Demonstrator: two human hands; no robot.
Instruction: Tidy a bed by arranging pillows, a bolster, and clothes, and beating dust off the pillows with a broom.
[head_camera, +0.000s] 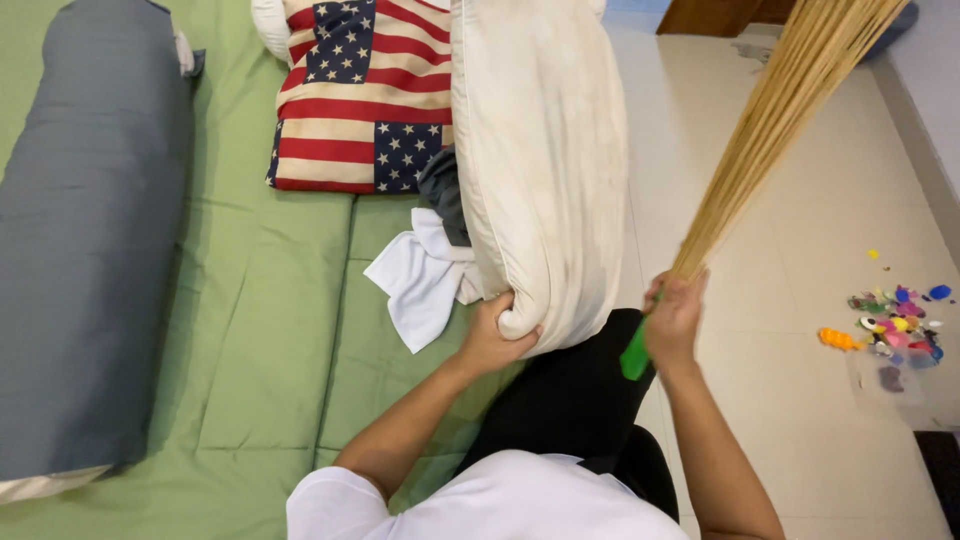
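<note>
a cream pillow (540, 160) is held upright at the centre of the frame, its lower corner pinched by the left hand (492, 335), whose fingers are clamped into the fabric. at 3 o'clock, a stick broom (775, 135) with a green handle end (634, 358) is gripped by the right hand (675, 320), fingers wrapped shut around the bundle. a white cloth (420, 285) is seen just beside the pillow on the green mattress (270, 330). a flag-patterned pillow (360, 95) is seen at 12 o'clock, a grey bolster (85, 230) at 9 o'clock. small coloured toys (890, 325) are scattered on the tiled floor (800, 420) at 3 o'clock, beside a clear bag (885, 378) whose contents cannot be made out.
</note>
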